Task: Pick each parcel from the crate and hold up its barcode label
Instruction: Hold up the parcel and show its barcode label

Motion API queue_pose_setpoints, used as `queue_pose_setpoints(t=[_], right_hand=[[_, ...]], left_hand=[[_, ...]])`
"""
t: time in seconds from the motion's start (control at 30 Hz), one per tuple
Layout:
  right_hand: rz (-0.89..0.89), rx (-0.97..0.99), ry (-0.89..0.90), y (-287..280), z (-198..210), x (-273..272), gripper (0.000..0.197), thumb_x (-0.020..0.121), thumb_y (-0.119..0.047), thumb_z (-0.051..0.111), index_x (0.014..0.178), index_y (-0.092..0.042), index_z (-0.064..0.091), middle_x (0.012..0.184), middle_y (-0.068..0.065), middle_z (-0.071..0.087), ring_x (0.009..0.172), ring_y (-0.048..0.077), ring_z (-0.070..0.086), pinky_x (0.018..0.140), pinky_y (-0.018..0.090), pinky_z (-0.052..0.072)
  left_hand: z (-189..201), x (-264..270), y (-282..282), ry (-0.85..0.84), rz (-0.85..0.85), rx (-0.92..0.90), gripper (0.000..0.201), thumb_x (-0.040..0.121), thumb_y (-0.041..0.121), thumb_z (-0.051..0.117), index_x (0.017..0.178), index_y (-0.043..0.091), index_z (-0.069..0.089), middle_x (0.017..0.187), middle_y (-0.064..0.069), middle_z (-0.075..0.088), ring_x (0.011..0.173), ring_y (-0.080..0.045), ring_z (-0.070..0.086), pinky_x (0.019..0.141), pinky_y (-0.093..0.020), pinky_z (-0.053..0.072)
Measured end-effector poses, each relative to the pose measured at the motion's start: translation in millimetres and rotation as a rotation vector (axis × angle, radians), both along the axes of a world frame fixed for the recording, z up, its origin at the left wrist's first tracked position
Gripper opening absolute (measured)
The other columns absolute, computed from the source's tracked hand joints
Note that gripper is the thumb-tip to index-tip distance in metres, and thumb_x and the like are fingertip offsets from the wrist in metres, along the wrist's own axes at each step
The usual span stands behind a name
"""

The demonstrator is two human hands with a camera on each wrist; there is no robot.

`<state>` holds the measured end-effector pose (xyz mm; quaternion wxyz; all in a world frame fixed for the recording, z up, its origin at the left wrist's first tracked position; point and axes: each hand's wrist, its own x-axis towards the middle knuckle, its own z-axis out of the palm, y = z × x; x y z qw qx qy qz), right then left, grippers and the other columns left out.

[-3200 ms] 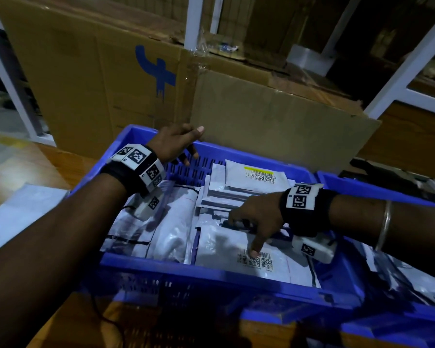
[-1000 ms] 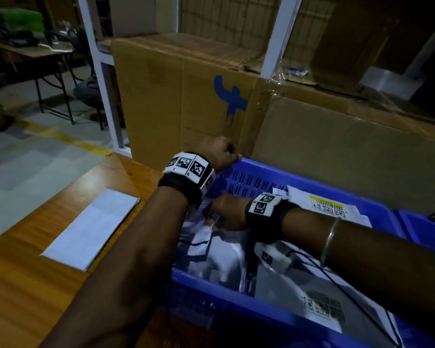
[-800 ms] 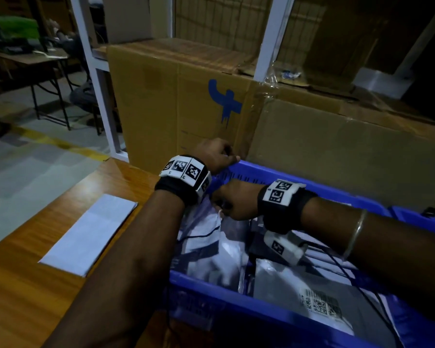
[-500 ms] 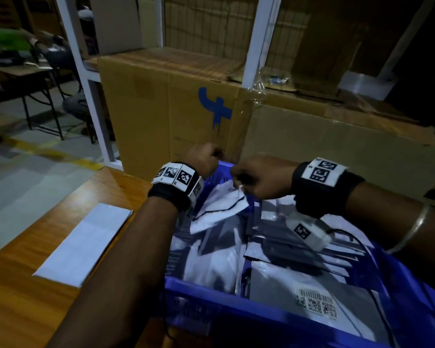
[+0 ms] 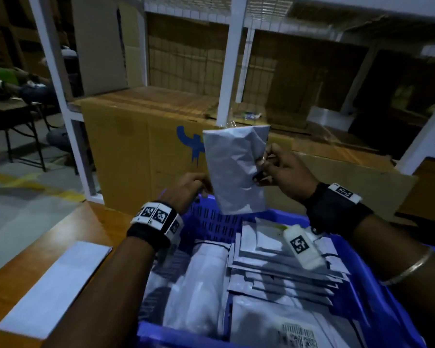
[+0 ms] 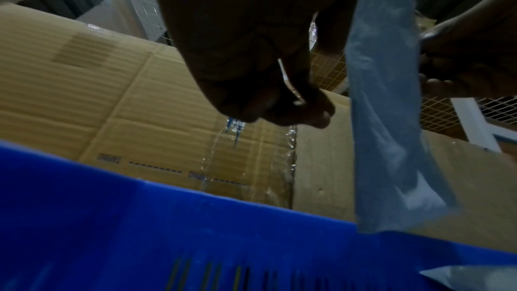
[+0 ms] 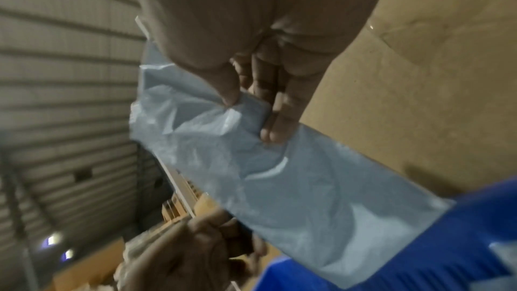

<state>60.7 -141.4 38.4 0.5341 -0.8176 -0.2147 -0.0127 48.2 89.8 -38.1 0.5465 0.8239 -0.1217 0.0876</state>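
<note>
- The right hand (image 5: 284, 172) pinches the right edge of a grey parcel (image 5: 236, 169), holding it upright above the blue crate's (image 5: 211, 222) far rim.
- The left hand (image 5: 186, 192), fingers curled, sits just beside the parcel's lower left edge; whether it grips anything is unclear.
- More parcels (image 5: 274, 267) lie in the crate on the counter (image 5: 60, 242).

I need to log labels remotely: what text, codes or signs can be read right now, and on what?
Grey plastic parcel held in the right hand: no label on the visible side.
White label on a parcel in the blue plastic crate: barcode and QR codes, too blurred.
Brown cardboard box: dark print beside a dashed line, unreadable; blue logo mark, no words.
</note>
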Motion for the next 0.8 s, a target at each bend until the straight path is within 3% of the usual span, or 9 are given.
queue_pose_setpoints(t=[0.1, 0.2, 0.23, 0.37, 0.47, 0.53, 0.67, 0.73, 0.8], right_hand=[[-0.043, 0.155, 0.062, 2, 1, 0, 0.012, 0.1, -0.009, 0.05, 0.091, -0.01, 0.042, 0.082, 0.017, 0.056, 0.063, 0.023, 0.064, 0.065, 0.035, 0.059], [-0.066, 0.242, 0.108, 5, 0, -1, 0.014, 0.1, -0.011, 0.052, 0.089, -0.011, 0.043, 0.078, 0.015, 0.059, 0.061, 0.022, 0.066, 0.062, 0.034, 0.059], [-0.067, 0.258, 0.119, 5, -1, -1, 0.013, 0.099, -0.011, 0.053, 0.09, -0.012, 0.044, 0.076, 0.014, 0.06, 0.059, 0.022, 0.066, 0.06, 0.033, 0.059], [-0.032, 0.223, 0.109, 0, -13, -4, 0.011, 0.096, -0.01, 0.059, 0.105, -0.009, 0.052, 0.075, 0.01, 0.063, 0.054, 0.021, 0.063, 0.046, 0.03, 0.05], [-0.033, 0.22, 0.05, -9, -26, -9, 0.022, 0.091, -0.003, 0.064, 0.111, -0.006, 0.054, 0.066, -0.009, 0.066, 0.051, 0.009, 0.06, 0.042, 0.022, 0.043], [-0.044, 0.24, 0.007, -16, -37, -12, 0.028, 0.089, 0.001, 0.065, 0.113, -0.009, 0.054, 0.067, -0.016, 0.067, 0.053, -0.002, 0.06, 0.044, 0.012, 0.042], [-0.09, 0.332, -0.003, -29, -54, -17, 0.034, 0.087, -0.002, 0.068, 0.118, -0.012, 0.056, 0.081, -0.008, 0.065, 0.063, -0.003, 0.062, 0.049, 0.012, 0.044], [-0.124, 0.375, 0.015, -35, -60, -17, 0.035, 0.086, -0.005, 0.07, 0.12, -0.01, 0.058, 0.085, -0.008, 0.069, 0.072, -0.001, 0.066, 0.055, 0.017, 0.049], [-0.159, 0.431, 0.017, -41, -66, -16, 0.035, 0.085, -0.006, 0.072, 0.118, -0.008, 0.063, 0.101, -0.001, 0.074, 0.092, 0.013, 0.071, 0.071, 0.032, 0.058]], left_hand=[[1, -8, -4, -0.079, -0.092, -0.072, 0.043, 0.077, 0.02, 0.045, 0.103, -0.007, 0.066, 0.081, -0.018, 0.065, 0.065, -0.007, 0.059, 0.054, -0.014, 0.041], [-4, -4, -4, -0.154, -0.084, 0.003, 0.056, 0.082, 0.05, 0.058, 0.111, 0.003, 0.067, 0.086, -0.001, 0.068, 0.075, -0.009, 0.062, 0.063, -0.028, 0.049], [-5, -1, -5, -0.166, -0.041, 0.036, 0.056, 0.081, 0.053, 0.06, 0.112, 0.007, 0.068, 0.092, 0.001, 0.071, 0.081, -0.01, 0.066, 0.067, -0.034, 0.052], [-12, 7, -4, -0.226, 0.039, 0.041, 0.048, 0.085, 0.05, 0.058, 0.112, 0.012, 0.069, 0.098, -0.01, 0.072, 0.088, -0.024, 0.068, 0.072, -0.046, 0.055], [-13, 7, -3, -0.213, 0.035, 0.052, 0.051, 0.083, 0.049, 0.057, 0.113, 0.009, 0.068, 0.104, -0.011, 0.072, 0.096, -0.028, 0.067, 0.079, -0.05, 0.053], [-14, 6, -4, -0.215, 0.02, 0.128, 0.054, 0.082, 0.051, 0.053, 0.113, 0.01, 0.069, 0.103, -0.008, 0.072, 0.094, -0.024, 0.067, 0.078, -0.048, 0.053], [-19, 7, -6, -0.23, -0.028, 0.326, 0.06, 0.08, 0.059, 0.044, 0.095, 0.007, 0.069, 0.082, -0.009, 0.07, 0.078, -0.026, 0.065, 0.067, -0.044, 0.05], [-21, 8, -9, -0.195, -0.066, 0.299, 0.045, 0.085, 0.049, 0.05, 0.102, 0.012, 0.07, 0.087, -0.003, 0.071, 0.082, -0.021, 0.066, 0.069, -0.038, 0.051], [-21, 6, -13, -0.178, -0.119, 0.29, 0.033, 0.087, 0.039, 0.054, 0.104, 0.016, 0.07, 0.09, 0.0, 0.071, 0.084, -0.015, 0.066, 0.071, -0.033, 0.05]])
